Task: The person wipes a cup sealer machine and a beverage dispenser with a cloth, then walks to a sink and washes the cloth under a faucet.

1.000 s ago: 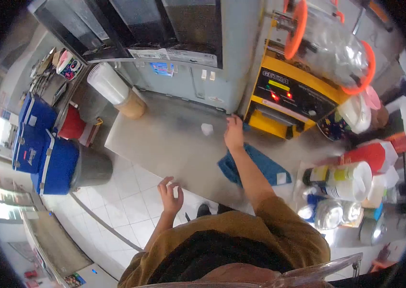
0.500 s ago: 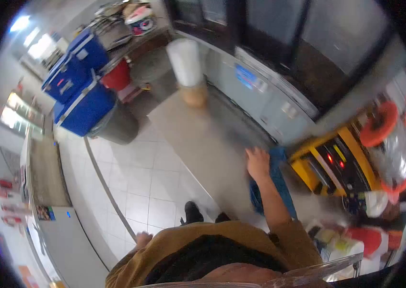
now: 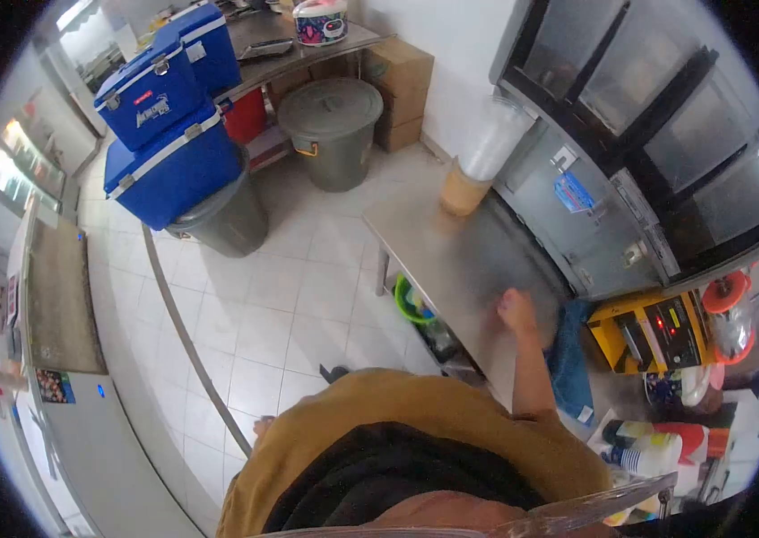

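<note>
My right hand [image 3: 516,311] is curled closed low over the grey metal-topped table [image 3: 464,273], and no object shows in it. Beside that forearm, a blue towel [image 3: 569,359] drapes at the table's right end. A tall stack of clear plastic cups [image 3: 494,134] rises from a brown base [image 3: 464,190] at the far end of the table. Down at my left side, only a small part of my left hand [image 3: 263,424] shows past the sleeve, its fingers mostly hidden.
Blue cooler boxes [image 3: 164,166] are stacked on a grey bin [image 3: 231,220] at left. Another lidded bin [image 3: 330,134] stands near cardboard boxes [image 3: 402,85]. A green basket [image 3: 411,300] sits under the table. At right is a yellow-and-black machine [image 3: 648,330] with red lights.
My view has swung, bringing more floor and the lidded bin into sight. My right hand, earlier with its fingers spread near the towel, is now closed and farther from it.
</note>
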`<state>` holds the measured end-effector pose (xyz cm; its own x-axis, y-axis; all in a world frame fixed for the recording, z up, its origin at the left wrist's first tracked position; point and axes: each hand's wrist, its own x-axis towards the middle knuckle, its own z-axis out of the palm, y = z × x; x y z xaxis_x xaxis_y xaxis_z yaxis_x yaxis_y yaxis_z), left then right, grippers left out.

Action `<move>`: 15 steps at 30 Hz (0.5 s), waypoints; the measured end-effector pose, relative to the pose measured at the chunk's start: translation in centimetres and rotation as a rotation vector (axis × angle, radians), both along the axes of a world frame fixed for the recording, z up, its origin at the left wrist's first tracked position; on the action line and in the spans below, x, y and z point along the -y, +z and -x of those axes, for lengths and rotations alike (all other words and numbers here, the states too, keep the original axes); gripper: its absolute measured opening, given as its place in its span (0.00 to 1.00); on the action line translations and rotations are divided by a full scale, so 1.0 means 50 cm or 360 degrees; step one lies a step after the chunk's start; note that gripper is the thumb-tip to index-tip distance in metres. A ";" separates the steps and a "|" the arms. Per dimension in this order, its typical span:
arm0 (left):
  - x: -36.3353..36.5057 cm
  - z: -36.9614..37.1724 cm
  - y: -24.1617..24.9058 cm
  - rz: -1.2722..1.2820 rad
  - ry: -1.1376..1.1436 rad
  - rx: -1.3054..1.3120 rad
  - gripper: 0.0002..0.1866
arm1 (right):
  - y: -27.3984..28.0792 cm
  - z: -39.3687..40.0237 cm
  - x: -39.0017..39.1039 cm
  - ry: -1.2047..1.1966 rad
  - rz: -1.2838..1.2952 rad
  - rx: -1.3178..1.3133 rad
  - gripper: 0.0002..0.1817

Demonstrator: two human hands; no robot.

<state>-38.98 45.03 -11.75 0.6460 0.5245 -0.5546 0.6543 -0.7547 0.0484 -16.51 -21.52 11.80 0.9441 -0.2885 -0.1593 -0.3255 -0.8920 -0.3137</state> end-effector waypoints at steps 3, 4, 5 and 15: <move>-0.112 -0.110 0.042 0.0004 0.0022 0.0201 0.17 | -0.019 -0.040 -0.028 -0.0152 -0.0206 0.0138 0.15; -0.144 -0.137 0.078 0.0103 0.0074 0.0199 0.17 | -0.013 -0.043 -0.053 -0.0173 -0.0043 0.0181 0.15; -0.187 -0.167 0.078 0.0175 0.0020 0.0150 0.18 | -0.003 -0.042 -0.075 -0.0190 0.0124 0.0218 0.14; -0.202 -0.310 0.082 0.0320 0.0105 -0.0221 0.21 | -0.022 -0.125 -0.108 -0.0134 0.0427 0.0101 0.12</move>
